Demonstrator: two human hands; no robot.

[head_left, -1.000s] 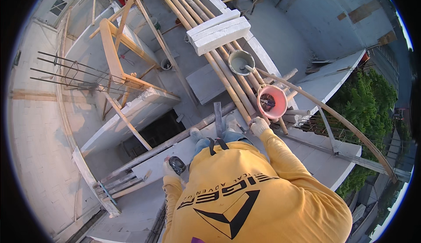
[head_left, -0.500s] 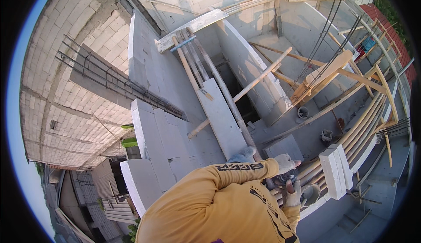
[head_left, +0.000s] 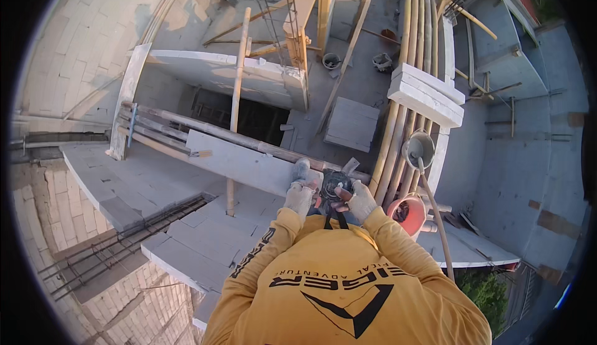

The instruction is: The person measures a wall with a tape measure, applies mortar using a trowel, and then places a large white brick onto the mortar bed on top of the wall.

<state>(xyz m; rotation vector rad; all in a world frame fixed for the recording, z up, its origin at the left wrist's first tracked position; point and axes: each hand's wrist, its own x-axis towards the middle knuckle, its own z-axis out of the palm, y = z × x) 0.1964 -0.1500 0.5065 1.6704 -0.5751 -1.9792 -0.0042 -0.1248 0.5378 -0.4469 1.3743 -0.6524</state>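
In the middle of the head view, between my gloved hands, is a dark, rounded object [head_left: 333,184], its details too small to make out. My right hand [head_left: 356,200] has its fingers curled round that object’s right side. On its left, my left hand [head_left: 300,199] is closed at its edge, fingertips partly exposed. Beneath and beyond them lie a long pale board [head_left: 236,161] and grey poles. Right of my right hand sits a pink bucket [head_left: 410,222], with a grey bucket [head_left: 415,149] above it, a long handle sticking out of that one.
Long bamboo poles [head_left: 410,27] run away at the right under stacked white blocks [head_left: 425,96]. A dark opening [head_left: 252,121] lies beyond the board. A bamboo post [head_left: 238,74], a lower block [head_left: 350,124], rebar [head_left: 121,251] and block wall edges surround me.
My right hand has left the bamboo poles and joined my left hand at the dark object, which has moved from my left side to the middle. The view has swung about.
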